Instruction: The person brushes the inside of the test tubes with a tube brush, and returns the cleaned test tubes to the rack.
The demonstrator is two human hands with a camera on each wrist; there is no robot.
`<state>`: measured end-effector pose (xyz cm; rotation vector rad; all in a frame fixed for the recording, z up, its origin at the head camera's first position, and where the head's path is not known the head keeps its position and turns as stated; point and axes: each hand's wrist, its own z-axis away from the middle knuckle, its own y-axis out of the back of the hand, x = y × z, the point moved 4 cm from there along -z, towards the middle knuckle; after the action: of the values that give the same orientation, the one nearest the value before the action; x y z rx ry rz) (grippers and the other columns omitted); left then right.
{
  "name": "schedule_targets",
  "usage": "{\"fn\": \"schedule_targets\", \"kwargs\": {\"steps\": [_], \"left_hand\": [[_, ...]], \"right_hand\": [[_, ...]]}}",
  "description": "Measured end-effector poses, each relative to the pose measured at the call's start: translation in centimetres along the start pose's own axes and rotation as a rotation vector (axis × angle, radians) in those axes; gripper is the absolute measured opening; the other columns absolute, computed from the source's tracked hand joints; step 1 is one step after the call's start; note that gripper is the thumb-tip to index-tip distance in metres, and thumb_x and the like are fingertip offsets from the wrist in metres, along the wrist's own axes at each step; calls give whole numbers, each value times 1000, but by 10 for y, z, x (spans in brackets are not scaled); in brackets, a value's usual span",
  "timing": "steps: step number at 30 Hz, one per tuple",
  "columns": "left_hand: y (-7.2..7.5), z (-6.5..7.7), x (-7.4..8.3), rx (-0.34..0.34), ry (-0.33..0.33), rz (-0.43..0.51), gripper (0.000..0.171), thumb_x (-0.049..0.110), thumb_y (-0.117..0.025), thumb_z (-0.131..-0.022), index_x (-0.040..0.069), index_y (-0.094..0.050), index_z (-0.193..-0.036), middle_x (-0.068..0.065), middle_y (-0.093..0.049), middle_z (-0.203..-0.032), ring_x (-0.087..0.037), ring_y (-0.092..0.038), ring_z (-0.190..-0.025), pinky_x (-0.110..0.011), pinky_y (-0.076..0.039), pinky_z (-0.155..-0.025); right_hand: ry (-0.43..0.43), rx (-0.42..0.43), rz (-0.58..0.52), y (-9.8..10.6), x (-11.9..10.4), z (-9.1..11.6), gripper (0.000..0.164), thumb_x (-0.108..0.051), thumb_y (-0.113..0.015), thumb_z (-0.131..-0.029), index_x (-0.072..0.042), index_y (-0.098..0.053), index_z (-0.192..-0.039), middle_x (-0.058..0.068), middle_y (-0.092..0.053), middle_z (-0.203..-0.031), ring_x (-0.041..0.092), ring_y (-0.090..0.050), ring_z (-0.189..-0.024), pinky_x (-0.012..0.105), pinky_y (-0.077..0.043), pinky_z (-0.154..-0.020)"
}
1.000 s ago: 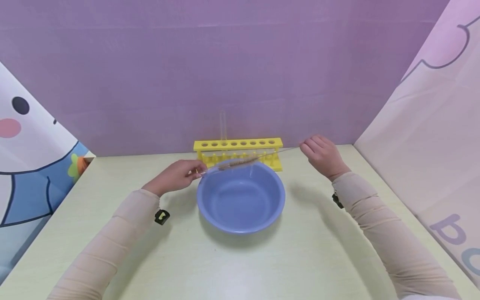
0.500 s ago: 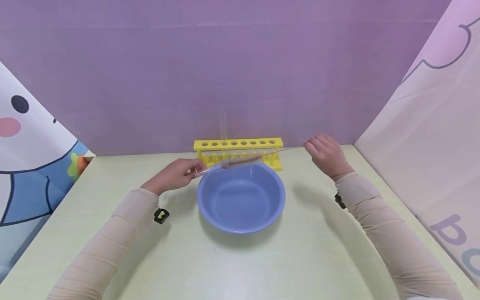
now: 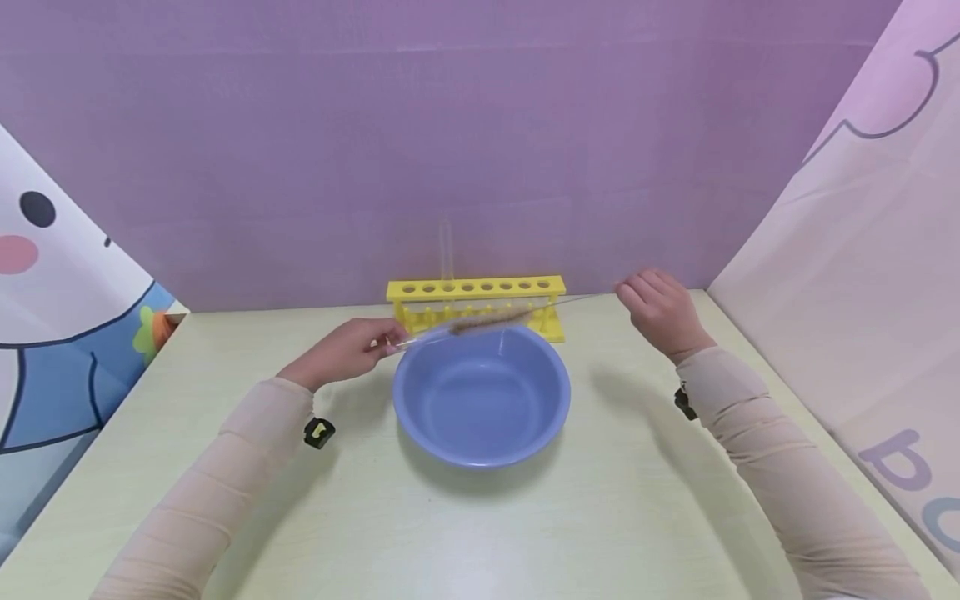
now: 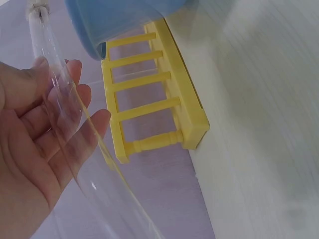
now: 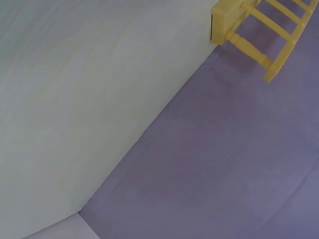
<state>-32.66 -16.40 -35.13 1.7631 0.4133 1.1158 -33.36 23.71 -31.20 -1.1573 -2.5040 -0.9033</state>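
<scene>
A clear test tube [image 4: 92, 154] is pinched between the thumb and fingers of my left hand [image 3: 352, 348], nearly level above the far rim of a blue basin [image 3: 483, 400]. The tan bristles of a test tube brush [image 3: 491, 320] show in its right part; the left wrist view catches only their tip. My right hand [image 3: 660, 308] grips the end of the brush's thin wire handle, to the right of the basin and raised above the table. Its own wrist view shows neither that hand nor the brush.
Right behind the basin stands a yellow test tube rack [image 3: 476, 287], with another clear test tube [image 3: 446, 250] upright in one of its holes. A purple backdrop [image 3: 450, 125] rises at the table's [image 3: 495, 533] far edge; printed sheets flank both sides.
My right hand has moved a little to the right, drawing the brush's bristles rightward along the tube. My left hand stays almost where it was, still holding the test tube.
</scene>
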Motion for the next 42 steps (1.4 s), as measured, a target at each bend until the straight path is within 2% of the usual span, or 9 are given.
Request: {"fn": "schedule_targets", "kwargs": {"steps": [5,10,13,17,23,42], "left_hand": [[1,2,-3,-6,7,0,18,5,-56,-93,8,-63,-109,-4,-66,-100,-20,-58,-91,-41,-51,-81],[2,3,-5,-25,-15,15,17,5,-56,-93,6,-63,-108,-5,-66,-99,-20,-58,-91,-41,-51,-81],[3,4,-5,-41,-26,34,17,3,-56,-93,5,-63,-108,-3,-65,-96,-20,-58,-91,-39,-50,-81],[5,4,-6,-55,-3,57,18,4,-55,-93,5,-63,-109,0,-64,-96,-19,-57,-92,-38,-50,-81],[6,4,-8,-75,30,64,20,5,-55,-94,4,-62,-112,-3,-64,-98,-21,-57,-92,-38,-50,-82],[4,0,-5,-76,36,78,18,8,-55,-95,8,-63,-111,-1,-64,-98,-21,-56,-92,-37,-51,-80]], "right_hand": [[-9,4,0,2,1,3,18,17,-48,-78,5,-59,-85,16,-61,-75,31,-55,-65,41,-48,-63],[-11,26,-6,2,2,4,15,14,-47,-81,5,-58,-84,16,-60,-75,32,-54,-64,41,-47,-62],[-12,28,1,3,3,4,16,15,-47,-80,5,-59,-84,16,-61,-75,32,-55,-64,41,-47,-61],[-20,30,17,6,5,4,17,16,-48,-77,5,-60,-85,16,-62,-75,32,-56,-65,41,-48,-60],[-19,27,25,10,7,5,20,16,-48,-75,4,-60,-86,16,-61,-75,32,-56,-66,42,-47,-62],[-34,54,23,11,8,3,18,15,-49,-77,4,-60,-86,17,-61,-74,32,-55,-64,43,-48,-63]]}}
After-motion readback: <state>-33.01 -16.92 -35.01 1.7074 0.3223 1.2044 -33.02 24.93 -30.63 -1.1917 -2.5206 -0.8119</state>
